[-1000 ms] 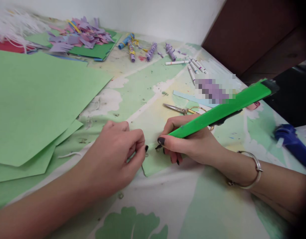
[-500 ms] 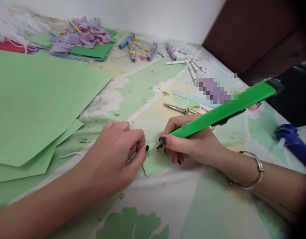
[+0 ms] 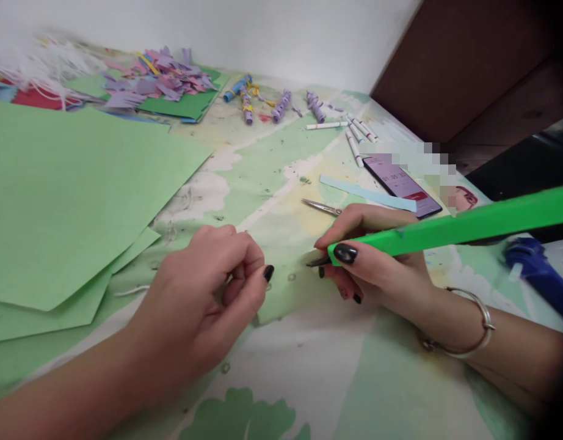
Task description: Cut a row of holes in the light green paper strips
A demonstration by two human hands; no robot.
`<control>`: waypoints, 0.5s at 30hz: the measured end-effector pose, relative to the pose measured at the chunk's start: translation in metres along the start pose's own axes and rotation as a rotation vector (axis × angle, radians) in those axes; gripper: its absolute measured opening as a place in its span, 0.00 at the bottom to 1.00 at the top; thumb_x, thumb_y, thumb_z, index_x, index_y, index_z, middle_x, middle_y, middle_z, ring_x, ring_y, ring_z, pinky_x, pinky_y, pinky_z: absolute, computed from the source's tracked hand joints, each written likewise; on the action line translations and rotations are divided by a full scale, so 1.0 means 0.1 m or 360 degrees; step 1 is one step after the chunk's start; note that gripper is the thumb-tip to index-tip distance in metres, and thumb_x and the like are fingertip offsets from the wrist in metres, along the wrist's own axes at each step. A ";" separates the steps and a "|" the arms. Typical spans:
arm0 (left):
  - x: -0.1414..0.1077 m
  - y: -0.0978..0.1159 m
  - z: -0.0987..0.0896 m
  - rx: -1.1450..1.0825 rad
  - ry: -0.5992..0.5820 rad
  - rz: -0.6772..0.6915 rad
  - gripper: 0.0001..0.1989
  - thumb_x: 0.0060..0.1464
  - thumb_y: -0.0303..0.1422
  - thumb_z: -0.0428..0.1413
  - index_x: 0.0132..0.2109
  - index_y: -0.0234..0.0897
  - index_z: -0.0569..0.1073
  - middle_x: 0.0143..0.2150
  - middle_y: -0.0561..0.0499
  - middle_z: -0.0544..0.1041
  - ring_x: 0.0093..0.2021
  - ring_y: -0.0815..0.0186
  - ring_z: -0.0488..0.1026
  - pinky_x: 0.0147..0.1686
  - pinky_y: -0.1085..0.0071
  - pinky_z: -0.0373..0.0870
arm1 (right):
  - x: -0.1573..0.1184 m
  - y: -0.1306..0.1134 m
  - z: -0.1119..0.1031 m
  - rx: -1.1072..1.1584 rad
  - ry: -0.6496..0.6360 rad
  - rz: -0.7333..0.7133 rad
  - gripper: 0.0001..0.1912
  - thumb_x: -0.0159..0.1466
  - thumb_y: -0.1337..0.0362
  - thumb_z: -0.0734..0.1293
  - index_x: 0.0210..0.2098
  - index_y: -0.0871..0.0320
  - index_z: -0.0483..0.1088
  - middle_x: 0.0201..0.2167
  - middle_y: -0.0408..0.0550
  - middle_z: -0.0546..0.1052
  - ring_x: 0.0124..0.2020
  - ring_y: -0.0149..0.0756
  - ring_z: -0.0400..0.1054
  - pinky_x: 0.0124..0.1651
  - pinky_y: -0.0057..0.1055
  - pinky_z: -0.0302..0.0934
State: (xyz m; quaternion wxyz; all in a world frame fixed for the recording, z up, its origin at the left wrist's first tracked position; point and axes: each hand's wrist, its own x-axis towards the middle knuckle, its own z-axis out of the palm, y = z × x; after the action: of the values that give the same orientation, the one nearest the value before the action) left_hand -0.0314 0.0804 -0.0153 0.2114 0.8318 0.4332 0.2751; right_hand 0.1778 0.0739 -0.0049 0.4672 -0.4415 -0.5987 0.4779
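Note:
A small light green paper piece point(image 3: 281, 293) lies on the patterned tablecloth between my hands. Its left edge is under the closed fingers of my left hand point(image 3: 217, 281); whether they pinch it or only press it is hidden. In my right hand point(image 3: 377, 263) is a long bright green tool point(image 3: 474, 220) with a dark pointed tip, held like a pen. The tip is above or on the right part of the paper, near a small ring mark. Behind my right hand lie scissors point(image 3: 320, 208), their handles hidden by the fingers.
Large green sheets point(image 3: 80, 208) cover the left side. Paper scraps point(image 3: 167, 76), rolled paper pieces point(image 3: 281, 106) and markers point(image 3: 353, 148) lie farther back. A light blue strip point(image 3: 368, 194), a phone point(image 3: 400, 183) and a blue tool point(image 3: 538, 269) are at the right.
My right hand and the green tool have moved right, and the tool is tilted lower. The tip has left the ring mark. The view has shifted slightly, and the phone now shows clearly.

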 end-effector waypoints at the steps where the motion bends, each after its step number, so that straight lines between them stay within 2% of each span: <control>1: -0.02 0.01 -0.01 0.0009 0.0056 0.0014 0.09 0.58 0.30 0.45 0.29 0.40 0.61 0.24 0.57 0.62 0.25 0.70 0.60 0.26 0.71 0.55 | -0.01 0.01 -0.01 0.0019 0.0009 -0.0052 0.06 0.59 0.62 0.69 0.28 0.57 0.71 0.20 0.43 0.73 0.13 0.26 0.63 0.12 0.23 0.56; 5: -0.05 0.01 -0.01 0.0036 0.0241 -0.0002 0.06 0.58 0.29 0.45 0.32 0.42 0.63 0.27 0.57 0.66 0.27 0.71 0.63 0.26 0.72 0.57 | -0.02 0.01 -0.05 0.0086 0.0090 -0.0235 0.05 0.61 0.62 0.68 0.32 0.57 0.73 0.22 0.44 0.74 0.14 0.27 0.65 0.13 0.23 0.58; 8: -0.01 -0.03 0.01 -0.0015 0.0034 -0.0055 0.08 0.57 0.30 0.47 0.30 0.40 0.64 0.24 0.57 0.67 0.25 0.71 0.63 0.25 0.72 0.57 | -0.01 -0.03 -0.06 0.0103 0.0125 -0.0314 0.06 0.61 0.62 0.68 0.34 0.58 0.73 0.22 0.44 0.74 0.15 0.27 0.65 0.13 0.23 0.58; 10: 0.03 -0.04 0.03 0.0001 -0.0143 -0.0036 0.11 0.56 0.31 0.48 0.26 0.39 0.63 0.21 0.57 0.65 0.23 0.70 0.62 0.24 0.71 0.57 | 0.01 -0.05 -0.05 0.0003 0.0043 -0.0247 0.05 0.60 0.65 0.69 0.36 0.59 0.72 0.21 0.43 0.73 0.16 0.27 0.66 0.15 0.22 0.59; 13: 0.08 -0.05 0.06 0.0083 -0.0204 0.0002 0.13 0.55 0.31 0.46 0.23 0.38 0.62 0.18 0.56 0.62 0.21 0.69 0.59 0.25 0.69 0.56 | 0.08 -0.04 -0.01 -0.0175 -0.0135 -0.0045 0.09 0.53 0.70 0.72 0.34 0.60 0.71 0.20 0.41 0.73 0.18 0.26 0.66 0.18 0.21 0.60; 15: 0.09 -0.04 0.07 0.0143 -0.0218 0.0027 0.13 0.54 0.31 0.45 0.22 0.38 0.62 0.19 0.55 0.62 0.21 0.68 0.59 0.26 0.69 0.55 | 0.14 -0.01 0.01 -0.0165 -0.0212 0.0083 0.08 0.52 0.70 0.72 0.30 0.60 0.70 0.19 0.40 0.73 0.16 0.25 0.65 0.17 0.20 0.58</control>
State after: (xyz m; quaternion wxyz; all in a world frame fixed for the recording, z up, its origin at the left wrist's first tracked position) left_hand -0.0247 0.0895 -0.0206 0.2006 0.8610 0.4226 0.1995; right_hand 0.1739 0.0874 -0.0021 0.3902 -0.4478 -0.6406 0.4866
